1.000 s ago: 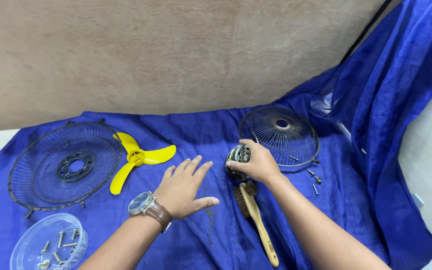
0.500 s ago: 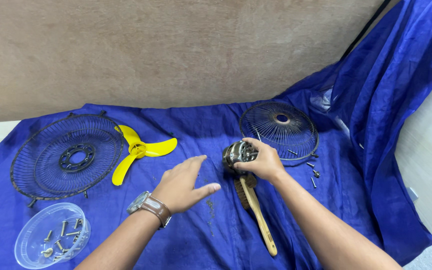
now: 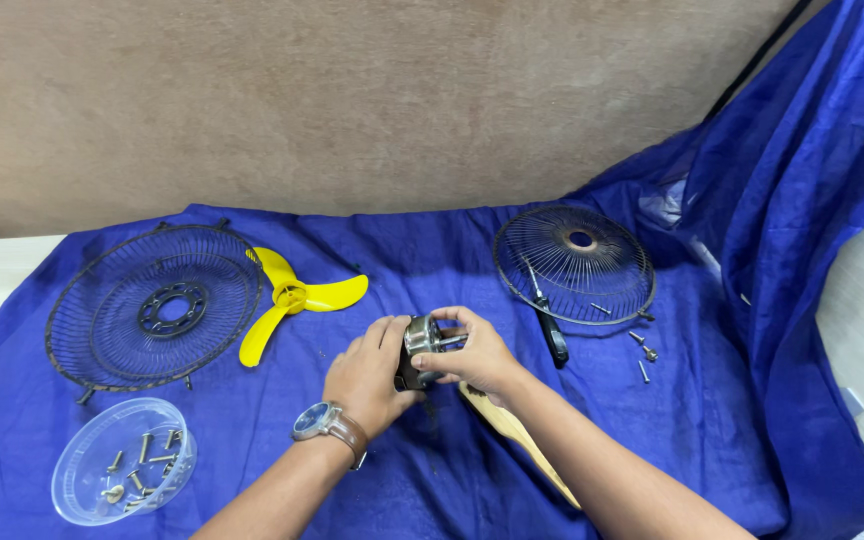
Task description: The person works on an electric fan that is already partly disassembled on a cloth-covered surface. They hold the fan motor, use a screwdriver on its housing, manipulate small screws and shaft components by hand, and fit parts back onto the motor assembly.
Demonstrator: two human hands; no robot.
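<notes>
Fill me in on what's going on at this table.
A person holds a small metal fan motor in both hands, left hand and right hand, above a blue cloth. Around it lie fan parts: a yellow blade, two wire guards, a screwdriver, loose screws and a clear bowl of screws.

head view | looks down and forward, close over blue cloth (image 3: 432, 260) | brown wall (image 3: 352, 100) behind

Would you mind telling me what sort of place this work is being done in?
Probably a makeshift repair spot for a small fan. A blue cloth is spread against a plain brown wall, with wire fan guards, a yellow fan blade and a clear dish of screws laid out.
</notes>
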